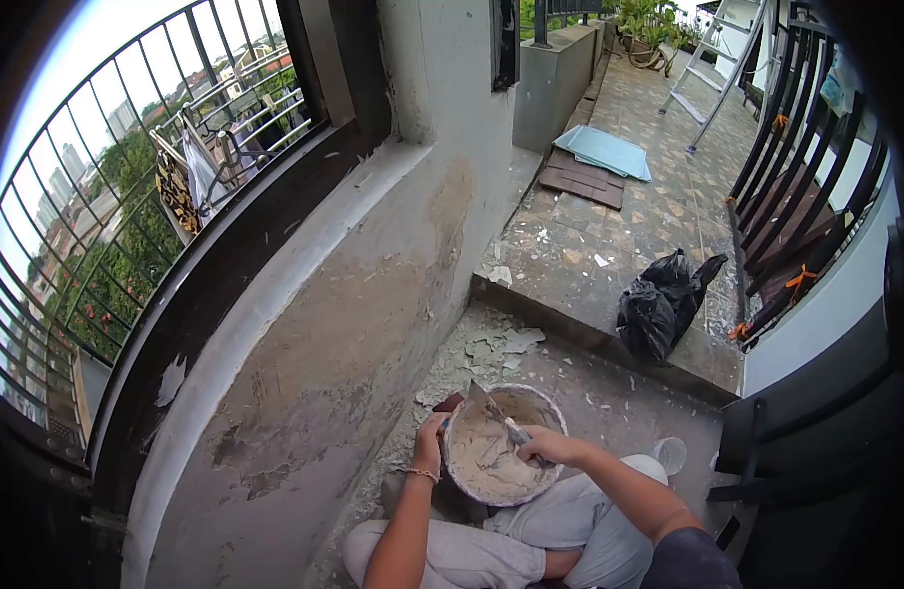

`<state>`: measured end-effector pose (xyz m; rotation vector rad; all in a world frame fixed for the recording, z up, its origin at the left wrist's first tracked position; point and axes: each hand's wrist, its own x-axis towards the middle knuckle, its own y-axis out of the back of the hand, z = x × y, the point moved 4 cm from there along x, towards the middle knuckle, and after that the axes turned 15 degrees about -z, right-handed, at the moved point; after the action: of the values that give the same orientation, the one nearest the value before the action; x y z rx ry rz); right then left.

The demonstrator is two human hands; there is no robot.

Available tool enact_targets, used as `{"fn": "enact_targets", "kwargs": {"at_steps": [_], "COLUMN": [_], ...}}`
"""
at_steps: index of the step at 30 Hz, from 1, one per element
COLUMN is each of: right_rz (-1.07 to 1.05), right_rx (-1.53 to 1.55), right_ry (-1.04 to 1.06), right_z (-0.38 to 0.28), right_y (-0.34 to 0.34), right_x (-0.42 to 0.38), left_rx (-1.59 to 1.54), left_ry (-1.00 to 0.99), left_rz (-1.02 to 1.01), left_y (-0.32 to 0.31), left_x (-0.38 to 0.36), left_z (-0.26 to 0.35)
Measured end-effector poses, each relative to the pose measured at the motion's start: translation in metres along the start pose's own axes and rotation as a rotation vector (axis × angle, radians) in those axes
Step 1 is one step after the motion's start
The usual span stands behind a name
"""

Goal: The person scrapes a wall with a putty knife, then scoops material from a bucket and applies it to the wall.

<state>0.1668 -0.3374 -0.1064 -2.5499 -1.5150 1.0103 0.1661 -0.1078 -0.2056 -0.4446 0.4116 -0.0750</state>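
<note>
A round bucket (562, 412) of beige wet plaster (496, 471) stands between my legs, its rim smeared with the mix. My right hand (548, 446) is wrapped round the handle of a putty knife (487, 402), whose plaster-coated blade lies over the bucket's far left side. At the left rim, my left hand (429, 444) is closed on the bucket's edge, with a bit of blue showing by its fingers. Just beyond those fingers, a small dark red thing (449, 403) sits against the bucket.
To the left runs a low wall (305, 393) with patchy, peeling paint. Paint flakes (486, 348) litter its foot. Ahead, a step (609, 344) carries a black plastic bag (663, 304). Farther back are blue sheets (604, 152) and a ladder (712, 79). A clear cup (671, 454) is at my right knee.
</note>
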Motion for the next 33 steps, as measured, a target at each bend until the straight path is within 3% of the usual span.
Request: {"fn": "enact_targets", "kwargs": {"at_steps": [5,6,10,13,23,33], "right_rz": [-0.124,-0.246,-0.231,-0.166,-0.603,-0.444], "right_rx": [0.013,0.011,-0.081,-0.12,0.314,0.132], "right_ry": [-0.138,-0.197,-0.373,-0.306,-0.172,-0.201], "right_z": [-0.007,-0.004,0.019,0.019,0.01,0.011], "right_y": [-0.002,-0.003,-0.005,-0.014,-0.004,0.005], "right_x": [-0.013,-0.012,0.01,0.026,0.005,0.003], "left_rx": [-0.045,-0.029,-0.029,-0.058,0.054,0.012], "left_ry": [-0.114,-0.12,-0.131,-0.146,-0.077,-0.076], "left_rz": [0.064,0.074,0.036,-0.026,-0.17,-0.158], "left_y": [0.0,0.003,-0.001,-0.02,-0.037,-0.037], "left_x": [0.0,0.0,-0.006,-0.014,-0.023,-0.026], "left_z": [0.009,0.01,0.017,0.032,0.047,0.048]}}
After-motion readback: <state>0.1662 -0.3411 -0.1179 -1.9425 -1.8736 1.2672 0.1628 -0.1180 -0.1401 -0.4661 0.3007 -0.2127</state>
